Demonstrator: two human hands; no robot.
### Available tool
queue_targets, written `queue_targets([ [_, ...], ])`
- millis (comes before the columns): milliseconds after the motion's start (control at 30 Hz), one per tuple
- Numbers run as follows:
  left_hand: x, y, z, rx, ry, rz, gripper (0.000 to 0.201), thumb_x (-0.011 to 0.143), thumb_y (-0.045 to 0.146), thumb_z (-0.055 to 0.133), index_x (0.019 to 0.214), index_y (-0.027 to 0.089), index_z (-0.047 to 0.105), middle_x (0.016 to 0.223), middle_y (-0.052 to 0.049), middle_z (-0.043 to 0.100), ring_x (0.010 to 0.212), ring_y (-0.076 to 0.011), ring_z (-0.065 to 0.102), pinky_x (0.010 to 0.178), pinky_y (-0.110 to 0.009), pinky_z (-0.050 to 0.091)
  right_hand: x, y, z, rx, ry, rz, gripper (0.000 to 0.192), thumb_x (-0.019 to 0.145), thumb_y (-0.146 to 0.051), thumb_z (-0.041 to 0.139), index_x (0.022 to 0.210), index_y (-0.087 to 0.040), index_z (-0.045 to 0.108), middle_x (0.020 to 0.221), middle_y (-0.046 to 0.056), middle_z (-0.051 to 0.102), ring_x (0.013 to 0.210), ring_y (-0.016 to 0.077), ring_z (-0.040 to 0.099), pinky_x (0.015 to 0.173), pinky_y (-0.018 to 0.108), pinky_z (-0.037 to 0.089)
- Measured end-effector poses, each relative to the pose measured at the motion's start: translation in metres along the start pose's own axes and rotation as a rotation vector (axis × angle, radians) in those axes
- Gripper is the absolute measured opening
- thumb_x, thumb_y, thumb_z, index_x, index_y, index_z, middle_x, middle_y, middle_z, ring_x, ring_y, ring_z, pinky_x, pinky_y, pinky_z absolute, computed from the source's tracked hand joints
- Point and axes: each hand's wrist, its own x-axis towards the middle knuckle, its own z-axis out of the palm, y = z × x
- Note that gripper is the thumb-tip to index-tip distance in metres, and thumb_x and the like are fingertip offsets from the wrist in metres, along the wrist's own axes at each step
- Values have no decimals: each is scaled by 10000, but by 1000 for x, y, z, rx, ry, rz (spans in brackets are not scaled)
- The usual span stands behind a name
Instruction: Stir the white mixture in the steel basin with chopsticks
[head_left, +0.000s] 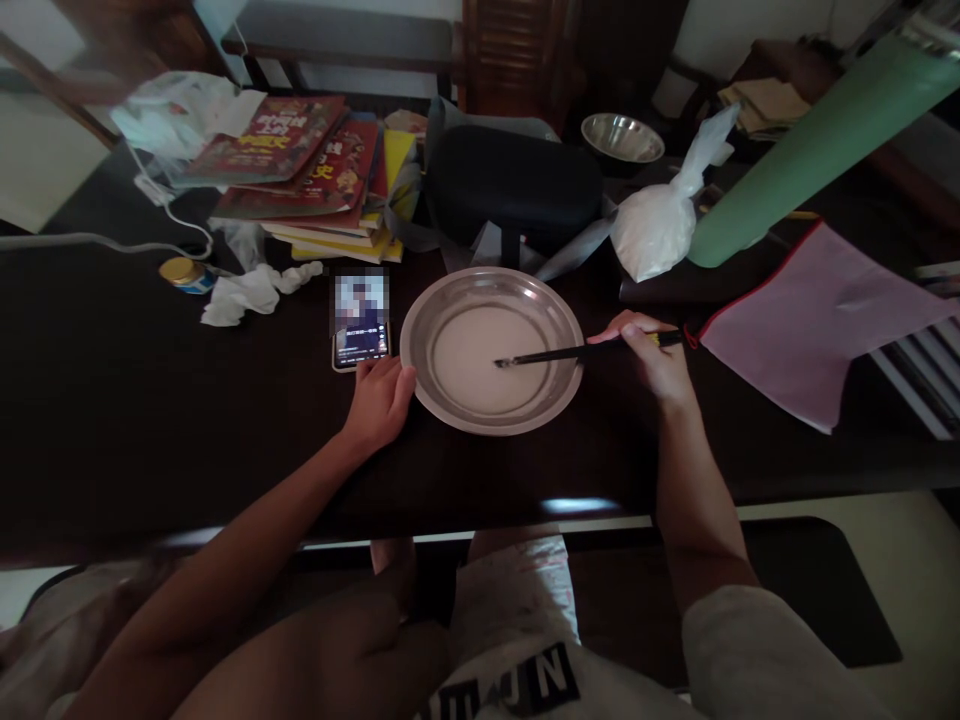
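Observation:
A round metal basin (417,387) sits on the dark table in front of me, with a milky white mixture (480,375) in its bottom. My left hand (380,402) is at the basin's left rim, thumb against the edge; its other fingers reach beside a phone and are partly hidden. My right hand (654,352) is closed round a pair of black chopsticks (551,354) near their patterned end. Their tips rest in the mixture, with some pale stuff clinging to them. The lit phone (362,335) lies just left of the basin.
Behind the basin stands a black case (517,180), with a stack of books (300,170) to its left. Crumpled tissue (244,295) and a small jar (185,274) lie left. A knotted bag of white powder (656,235), green cylinder (817,145) and pink mesh pouch (799,330) are right.

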Motion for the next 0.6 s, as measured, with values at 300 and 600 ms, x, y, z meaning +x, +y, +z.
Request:
queue_targets([
  [300, -1, -1, 1, -15, -9, -26, 699, 1024, 623, 40, 726, 217, 523, 796, -73, 649, 809, -238, 599, 847, -434, 412, 0, 0, 0, -18, -15, -12, 240, 907, -480, 648, 856, -309, 808, 815, 4, 763, 841, 196, 716, 860, 390, 547],
  [600, -1, -2, 1, -4, -20, -28, 625, 1042, 557, 87, 727, 221, 509, 808, -70, 662, 816, -238, 604, 847, -432, 418, 1, 0, 0, -28, -38, -2, 223, 906, -467, 655, 868, -311, 810, 847, 5, 783, 867, 199, 723, 877, 388, 545],
])
